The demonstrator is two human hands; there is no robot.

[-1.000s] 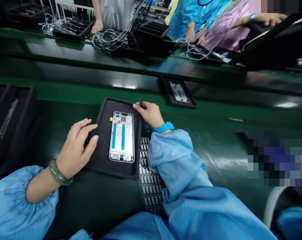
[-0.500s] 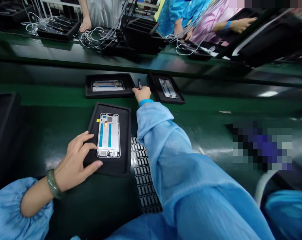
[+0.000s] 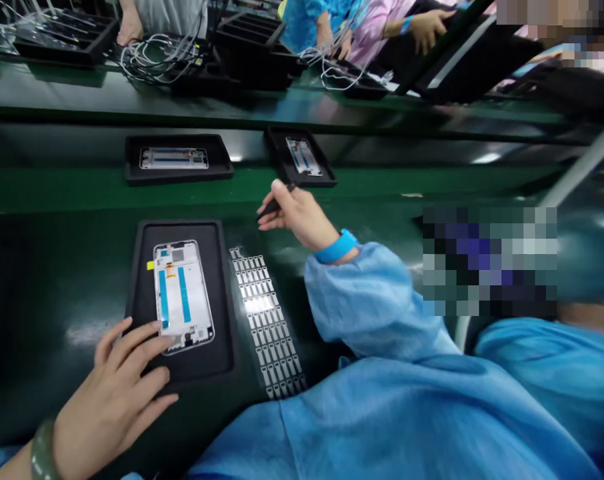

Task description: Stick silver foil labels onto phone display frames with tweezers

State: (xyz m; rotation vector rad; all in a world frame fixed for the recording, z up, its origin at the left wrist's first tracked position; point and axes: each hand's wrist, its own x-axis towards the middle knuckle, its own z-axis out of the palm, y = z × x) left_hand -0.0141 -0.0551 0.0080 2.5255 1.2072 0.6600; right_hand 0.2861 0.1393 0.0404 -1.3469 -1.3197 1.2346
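A phone frame [image 3: 195, 293] with two blue strips and a yellow tab lies in a black foam tray [image 3: 225, 287] in front of me. My left hand [image 3: 127, 383] is open, fingers spread, its fingertips at the lower left edge of the phone frame. Between the fingers of my right hand [image 3: 297, 210] are slim black tweezers [image 3: 271, 209], their tip pointing left and down. That hand hovers above the top end of a clear sheet of small metal pieces [image 3: 267, 320], which lies to the right of the tray.
Two more black trays holding phone frames, the left tray [image 3: 129, 160] and the right tray [image 3: 329, 175], stand on the green bench [image 3: 382, 193] farther back. Coiled cables [image 3: 157, 60] and black bins [image 3: 252, 30] line the opposite bench, where other people's hands work. A person's blue sleeve [image 3: 542, 360] is at right.
My right hand has drawn back from between the two rear trays toward the metal-piece sheet, still gripping the tweezers. The view has shifted, and my left fingers now reach over the phone frame's edge.
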